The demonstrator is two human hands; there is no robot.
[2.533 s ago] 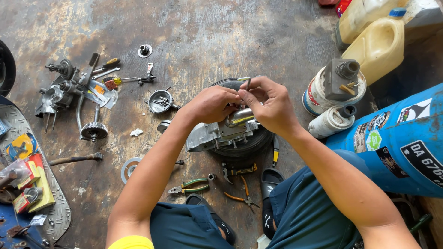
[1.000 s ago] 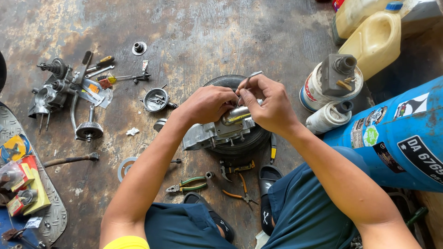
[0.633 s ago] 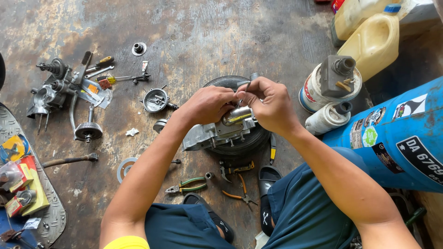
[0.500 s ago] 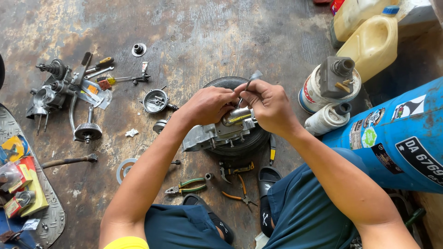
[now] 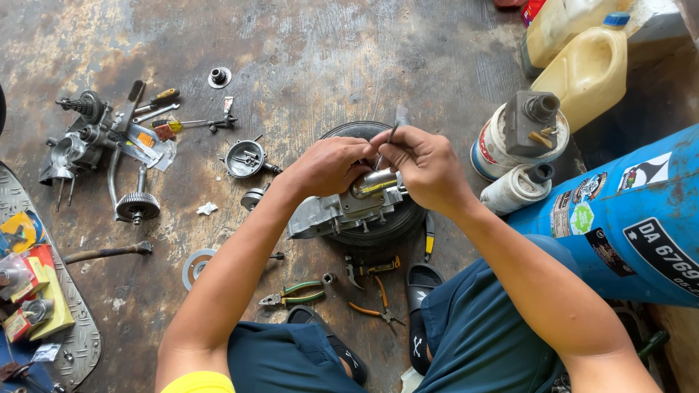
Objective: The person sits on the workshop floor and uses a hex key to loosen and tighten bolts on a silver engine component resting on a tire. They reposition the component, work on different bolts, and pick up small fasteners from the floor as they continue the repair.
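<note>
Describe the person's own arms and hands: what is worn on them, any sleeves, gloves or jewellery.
Both arms are bare from the hands up to above the elbows. The left hand and right hand wear no gloves, and no rings, watch or wristband show. A bit of yellow sleeve shows at the left upper arm, at the bottom edge of the picture. No sleeve is seen on the right arm in this view.

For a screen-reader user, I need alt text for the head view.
Seen from above, the left hand and right hand work a thin tool at a metal engine part resting on a small tyre. Pliers, parts and jugs lie around on the stained floor.
</note>
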